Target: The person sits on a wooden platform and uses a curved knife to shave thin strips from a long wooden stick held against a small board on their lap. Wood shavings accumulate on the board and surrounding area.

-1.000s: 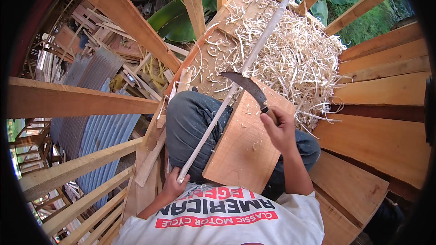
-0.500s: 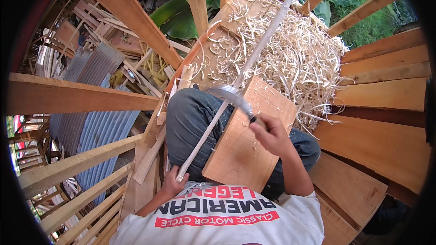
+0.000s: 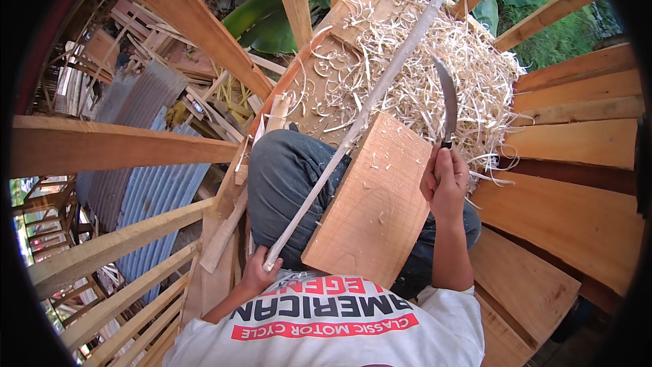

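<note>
We log left hand gripping stick along board's left, right hand gripping curved knife off its far right corner. Shavings beyond board suggest much shaved; remainder, can't tell.

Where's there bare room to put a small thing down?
Mostly bare: the lap board, its near half between the stick and right forearm; and the plank beside the right knee. Crowded: the platform beyond, heaped with wood shavings, behind the curved knife in this view.
</note>
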Action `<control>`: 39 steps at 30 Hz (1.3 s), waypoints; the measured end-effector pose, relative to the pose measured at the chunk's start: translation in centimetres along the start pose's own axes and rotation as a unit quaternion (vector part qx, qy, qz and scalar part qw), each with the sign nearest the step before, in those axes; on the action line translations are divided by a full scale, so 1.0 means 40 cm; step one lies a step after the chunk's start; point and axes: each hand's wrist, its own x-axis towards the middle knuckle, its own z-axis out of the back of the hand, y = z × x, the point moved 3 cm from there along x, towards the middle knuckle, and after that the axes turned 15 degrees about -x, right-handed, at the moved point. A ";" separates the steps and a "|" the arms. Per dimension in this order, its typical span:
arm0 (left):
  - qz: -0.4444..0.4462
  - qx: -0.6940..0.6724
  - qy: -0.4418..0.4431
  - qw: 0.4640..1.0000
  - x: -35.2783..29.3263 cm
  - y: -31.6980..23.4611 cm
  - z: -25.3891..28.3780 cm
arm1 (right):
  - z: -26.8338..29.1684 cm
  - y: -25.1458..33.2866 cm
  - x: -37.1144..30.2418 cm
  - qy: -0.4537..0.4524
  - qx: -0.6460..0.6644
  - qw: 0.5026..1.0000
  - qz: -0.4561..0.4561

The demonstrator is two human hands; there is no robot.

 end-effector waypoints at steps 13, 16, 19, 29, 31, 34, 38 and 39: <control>0.002 -0.079 0.061 0.995 0.013 0.023 0.028 | -0.085 -0.089 -0.068 0.103 -0.281 0.943 0.147; 0.044 -0.127 0.086 0.987 0.006 0.083 0.037 | -0.090 -0.041 -0.080 0.057 -0.404 0.888 0.212; 0.043 -0.135 0.080 0.987 0.007 0.099 0.033 | -0.099 -0.023 -0.085 0.047 -0.473 0.840 0.262; 0.032 -0.119 0.082 0.989 0.012 0.066 0.026 | -0.087 -0.012 0.023 -0.128 -0.609 0.695 0.361; 0.010 -0.123 0.080 0.989 0.014 0.041 0.024 | -0.079 -0.005 0.045 -0.154 -0.623 0.681 0.353; 0.027 -0.134 0.082 0.987 0.013 0.045 0.024 | -0.094 0.002 0.060 -0.191 -0.604 0.675 0.378; 0.023 -0.141 0.079 0.987 0.014 0.046 0.022 | -0.097 -0.003 0.084 -0.246 -0.598 0.681 0.342; 0.031 -0.144 0.078 0.986 0.010 0.051 0.019 | -0.092 -0.007 0.092 -0.265 -0.600 0.682 0.325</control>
